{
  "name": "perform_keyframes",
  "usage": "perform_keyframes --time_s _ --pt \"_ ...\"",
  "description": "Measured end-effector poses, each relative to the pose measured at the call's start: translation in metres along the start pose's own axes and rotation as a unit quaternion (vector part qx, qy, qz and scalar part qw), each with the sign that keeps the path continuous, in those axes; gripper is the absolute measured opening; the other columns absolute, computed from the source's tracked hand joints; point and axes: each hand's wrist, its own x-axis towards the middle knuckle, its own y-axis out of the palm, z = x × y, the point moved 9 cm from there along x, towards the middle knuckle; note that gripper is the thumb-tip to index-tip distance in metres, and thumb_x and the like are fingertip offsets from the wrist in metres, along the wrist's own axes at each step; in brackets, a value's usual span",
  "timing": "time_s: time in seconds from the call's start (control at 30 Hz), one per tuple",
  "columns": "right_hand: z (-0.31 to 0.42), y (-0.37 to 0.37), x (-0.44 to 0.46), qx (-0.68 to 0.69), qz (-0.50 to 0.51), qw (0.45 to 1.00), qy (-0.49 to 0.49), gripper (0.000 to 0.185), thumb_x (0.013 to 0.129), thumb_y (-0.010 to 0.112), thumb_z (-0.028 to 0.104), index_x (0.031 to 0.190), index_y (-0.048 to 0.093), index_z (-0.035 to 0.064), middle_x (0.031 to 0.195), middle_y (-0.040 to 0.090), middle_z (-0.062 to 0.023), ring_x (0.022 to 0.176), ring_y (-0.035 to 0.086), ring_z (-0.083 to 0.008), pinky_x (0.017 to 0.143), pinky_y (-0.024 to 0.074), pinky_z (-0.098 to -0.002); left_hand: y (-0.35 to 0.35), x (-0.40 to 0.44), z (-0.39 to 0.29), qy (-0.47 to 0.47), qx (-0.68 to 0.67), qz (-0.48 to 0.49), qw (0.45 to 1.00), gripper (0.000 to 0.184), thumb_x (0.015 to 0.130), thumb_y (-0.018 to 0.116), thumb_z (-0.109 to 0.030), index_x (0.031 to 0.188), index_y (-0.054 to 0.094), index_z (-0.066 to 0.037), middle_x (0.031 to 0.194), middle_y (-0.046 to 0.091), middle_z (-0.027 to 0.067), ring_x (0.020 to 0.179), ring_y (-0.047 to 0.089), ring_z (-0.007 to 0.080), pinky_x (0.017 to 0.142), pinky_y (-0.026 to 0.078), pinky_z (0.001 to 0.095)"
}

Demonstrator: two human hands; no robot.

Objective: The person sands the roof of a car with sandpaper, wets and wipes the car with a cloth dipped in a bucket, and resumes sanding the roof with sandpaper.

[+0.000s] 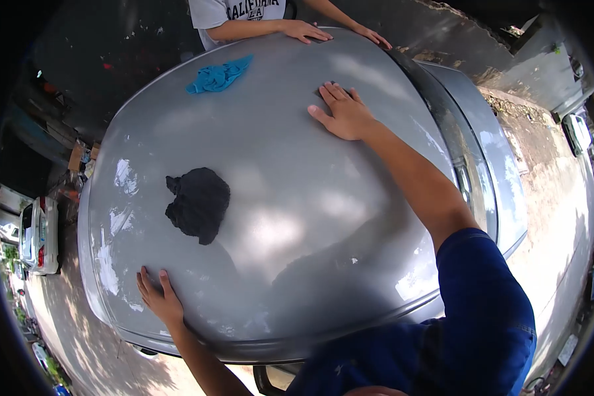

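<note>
right hand on car roof

The silver car roof is glossy and gently curved, mirroring bright patches; a small dark pad, mostly hidden, lies on its far half.

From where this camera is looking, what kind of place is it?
Probably an outdoor yard or lane, maybe where cars get worked on: sunlight dapples the ground, a white car is parked at the left, and a blue cloth and a black cloth lie on the silver car roof.
</note>
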Motion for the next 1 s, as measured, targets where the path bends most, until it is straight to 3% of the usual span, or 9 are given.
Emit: perform_keyframes --time_s 0.17,0.37,0.47,0.57,0.67,0.77,1.0 --pt "0.011 0.001 -0.046 -0.072 0.035 0.997 -0.004 0.098 0.105 0.028 0.075 0.168 0.024 -0.0006 0.176 0.024 -0.0169 0.165 0.016 -0.0304 0.135 0.0106 -0.0478 0.0 0.006 0.005 0.001 0.002 -0.021 1.0 0.074 0.104 0.055 -0.061 0.155 0.052 -0.007 0.163 0.043 0.0251 0.151 0.039 0.0454 0.123 0.026 0.0605" --pt "0.005 0.002 0.008 -0.027 0.023 0.999 0.006 0.1 0.104 0.031 0.076 0.168 0.022 -0.0005 0.176 0.021 -0.0181 0.165 0.014 -0.0312 0.135 0.0102 -0.0476 -0.008 0.001 -0.001 0.014 -0.022 -0.02 0.999 0.072 0.103 0.057 -0.059 0.152 0.054 -0.006 0.158 0.047 0.0257 0.148 0.042 0.0462 0.122 0.03 0.0577" --pt "0.014 -0.003 -0.047 -0.08 0.055 0.995 -0.018 0.099 0.105 0.03 0.075 0.168 0.02 -0.0003 0.176 0.02 -0.0191 0.165 0.014 -0.0322 0.134 0.0109 -0.0458 -0.004 0.005 0.003 0.015 -0.001 -0.041 0.999 0.071 0.103 0.058 -0.058 0.151 0.054 -0.006 0.157 0.049 0.025 0.148 0.043 0.0456 0.122 0.031 0.0561" --pt "0.005 0.002 -0.018 -0.064 0.033 0.997 -0.034 0.099 0.105 0.031 0.075 0.169 0.02 -0.0003 0.176 0.02 -0.0195 0.165 0.013 -0.0328 0.134 0.0111 -0.0457 -0.006 0.005 -0.001 -0.015 -0.001 -0.035 0.999 0.07 0.103 0.058 -0.057 0.15 0.055 -0.006 0.157 0.049 0.0242 0.147 0.043 0.0451 0.122 0.032 0.055" --pt "0.003 0.004 0.011 -0.023 0.029 0.999 0.011 0.101 0.104 0.029 0.077 0.168 0.02 -0.0003 0.176 0.02 -0.0185 0.165 0.013 -0.032 0.135 0.0105 -0.0471 -0.009 -0.001 -0.001 0.0 -0.012 -0.034 0.999 0.069 0.103 0.058 -0.057 0.149 0.055 -0.006 0.158 0.049 0.0233 0.146 0.045 0.045 0.121 0.033 0.0546" --pt "0.016 0.005 -0.038 -0.052 0.051 0.997 0.003 0.101 0.104 0.029 0.077 0.169 0.021 0.0003 0.176 0.019 -0.0185 0.166 0.011 -0.0314 0.135 0.0104 -0.0471 -0.008 0.001 -0.002 0.0 0.0 -0.055 0.998 0.068 0.104 0.057 -0.056 0.148 0.056 -0.004 0.157 0.05 0.0236 0.145 0.045 0.0451 0.12 0.034 0.0549" --pt "0.004 0.003 -0.003 -0.044 0.058 0.997 0.016 0.1 0.104 0.027 0.077 0.169 0.02 0.0008 0.177 0.019 -0.0179 0.165 0.015 -0.0316 0.134 0.0112 -0.0478 -0.011 -0.003 0.001 0.014 -0.039 -0.046 0.998 0.067 0.103 0.059 -0.055 0.145 0.058 -0.002 0.155 0.051 0.0256 0.144 0.047 0.0459 0.119 0.035 0.0559"
